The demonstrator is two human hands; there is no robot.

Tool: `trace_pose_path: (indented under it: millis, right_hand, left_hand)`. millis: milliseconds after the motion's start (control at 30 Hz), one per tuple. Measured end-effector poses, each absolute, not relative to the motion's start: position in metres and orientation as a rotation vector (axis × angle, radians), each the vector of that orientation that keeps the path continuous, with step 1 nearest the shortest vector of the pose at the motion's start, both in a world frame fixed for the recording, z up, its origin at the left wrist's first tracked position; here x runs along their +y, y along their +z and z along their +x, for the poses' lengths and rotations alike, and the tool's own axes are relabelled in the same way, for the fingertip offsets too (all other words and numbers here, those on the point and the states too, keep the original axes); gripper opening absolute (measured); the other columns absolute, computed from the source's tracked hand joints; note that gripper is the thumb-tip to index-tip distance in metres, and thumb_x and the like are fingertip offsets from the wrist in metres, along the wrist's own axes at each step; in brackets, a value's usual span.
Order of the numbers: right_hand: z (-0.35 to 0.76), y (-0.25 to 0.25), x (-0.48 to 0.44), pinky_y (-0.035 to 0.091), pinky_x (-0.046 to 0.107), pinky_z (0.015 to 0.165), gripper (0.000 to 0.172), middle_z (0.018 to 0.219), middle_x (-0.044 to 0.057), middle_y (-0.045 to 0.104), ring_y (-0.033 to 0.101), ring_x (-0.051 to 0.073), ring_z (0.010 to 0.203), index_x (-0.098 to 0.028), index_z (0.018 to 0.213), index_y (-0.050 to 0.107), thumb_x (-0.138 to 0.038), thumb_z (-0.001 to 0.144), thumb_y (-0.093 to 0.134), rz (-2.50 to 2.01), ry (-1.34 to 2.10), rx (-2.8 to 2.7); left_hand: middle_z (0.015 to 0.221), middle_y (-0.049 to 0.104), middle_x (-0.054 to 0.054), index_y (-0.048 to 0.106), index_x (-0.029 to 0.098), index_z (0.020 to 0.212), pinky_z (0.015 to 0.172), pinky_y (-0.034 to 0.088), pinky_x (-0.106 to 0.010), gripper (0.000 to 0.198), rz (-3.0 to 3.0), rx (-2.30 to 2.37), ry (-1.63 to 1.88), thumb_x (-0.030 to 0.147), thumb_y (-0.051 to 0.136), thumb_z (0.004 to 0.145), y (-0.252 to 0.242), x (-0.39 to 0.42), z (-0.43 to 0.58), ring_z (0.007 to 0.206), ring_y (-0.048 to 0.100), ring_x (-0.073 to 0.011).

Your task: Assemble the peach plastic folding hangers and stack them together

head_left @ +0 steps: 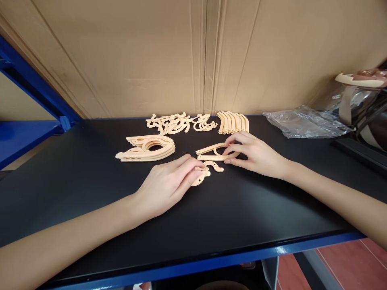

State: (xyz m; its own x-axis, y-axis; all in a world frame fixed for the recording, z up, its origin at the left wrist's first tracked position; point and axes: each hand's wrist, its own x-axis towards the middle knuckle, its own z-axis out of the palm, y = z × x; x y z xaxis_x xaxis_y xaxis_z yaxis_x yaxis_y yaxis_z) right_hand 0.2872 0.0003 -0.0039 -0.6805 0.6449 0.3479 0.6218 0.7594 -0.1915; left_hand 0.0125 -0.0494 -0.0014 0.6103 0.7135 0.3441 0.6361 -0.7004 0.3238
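1. Centrally placed: a cream two-armed piece (211, 158) lies on the black tabletop (226, 209), arms pointing toward the left hand's side, rounded end under the right hand (256, 153).
2. Right grip: thumb and fingers parted across that rounded end, holding it from both sides. Risk, in my judgement: if the thumb lifts, the arms could swing or skid on the smooth surface.
3. Left hand (169, 183): fingertips drawn nearly together over a small holed piece (196, 182). From where I stand I cannot tell whether the grip pinches it or only presses it down; the fingers hide the contact. A poor hold would let it slip or turn over.
4. Curved hook (218, 167): flat, just in front of the two-armed piece, between both hands. A passing knuckle could knock it aside.
5. Stack of similar pieces (142, 154), beyond the left hand: layers look unfastened to one another; a brushed forearm might topple them.
6. Further back, loose hooks and curved parts (181, 117) lie tangled; pulling one could drag neighbours. The row of arms (232, 123) beside them looks tidier, though easily scattered.
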Motion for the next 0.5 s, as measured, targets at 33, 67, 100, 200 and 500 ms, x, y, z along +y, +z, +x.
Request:
trace_pose_path:
  millis: [33, 67, 100, 200, 500]
  right_hand:
    - [0.2859, -0.0045, -0.0002, 0.047, 0.039, 0.088, 0.022, 0.105, 0.009, 0.061, 0.056, 0.023, 0.100, -0.021, 0.097, 0.069, -0.038, 0.091, 0.056, -0.970, 0.102, -2.555]
    - [0.2849, -0.0048, -0.0008, 0.047, 0.037, 0.085, 0.022, 0.102, 0.008, 0.062, 0.057, 0.022, 0.096, -0.021, 0.096, 0.068, -0.037, 0.092, 0.055, -0.978, 0.123, -2.551]
    - [0.2840, -0.0047, -0.0014, 0.048, 0.035, 0.082, 0.022, 0.100, 0.007, 0.063, 0.058, 0.021, 0.093, -0.021, 0.095, 0.068, -0.037, 0.092, 0.054, -0.986, 0.142, -2.548]
    - [0.2825, -0.0033, -0.0036, 0.048, 0.033, 0.078, 0.021, 0.096, 0.006, 0.064, 0.059, 0.019, 0.087, -0.020, 0.096, 0.067, -0.035, 0.094, 0.052, -0.993, 0.176, -2.531]
    - [0.2821, -0.0022, -0.0056, 0.047, 0.033, 0.076, 0.023, 0.087, 0.005, 0.069, 0.061, 0.019, 0.083, -0.020, 0.095, 0.066, -0.037, 0.095, 0.050, -0.972, 0.212, -2.518]
  left_hand:
    - [0.088, 0.062, 0.002, 0.060, 0.024, 0.107, 0.059, 0.041, -0.020, 0.029, 2.682, 1.123, 0.676, 0.042, 0.040, 0.099, -0.0014, -0.0500, 0.0131, 0.067, 0.060, -0.0096]
    - [0.085, 0.061, 0.002, 0.061, 0.023, 0.105, 0.055, 0.039, -0.020, 0.031, 2.711, 1.118, 0.670, 0.048, 0.044, 0.096, -0.0016, -0.0504, 0.0135, 0.065, 0.059, -0.0098]
    - [0.083, 0.061, 0.002, 0.061, 0.022, 0.101, 0.052, 0.037, -0.020, 0.034, 2.749, 1.113, 0.656, 0.051, 0.048, 0.094, -0.0021, -0.0506, 0.0137, 0.063, 0.058, -0.0100]
    - [0.073, 0.057, 0.001, 0.059, 0.019, 0.083, 0.047, 0.030, -0.021, 0.032, 2.833, 1.102, 0.638, 0.045, 0.045, 0.096, -0.0033, -0.0505, 0.0131, 0.058, 0.053, -0.0103]
    - [0.067, 0.056, 0.001, 0.052, 0.019, 0.076, 0.054, 0.033, -0.025, 0.042, 2.776, 1.239, 0.664, 0.033, 0.023, 0.102, 0.0020, -0.0511, 0.0119, 0.059, 0.053, -0.0136]
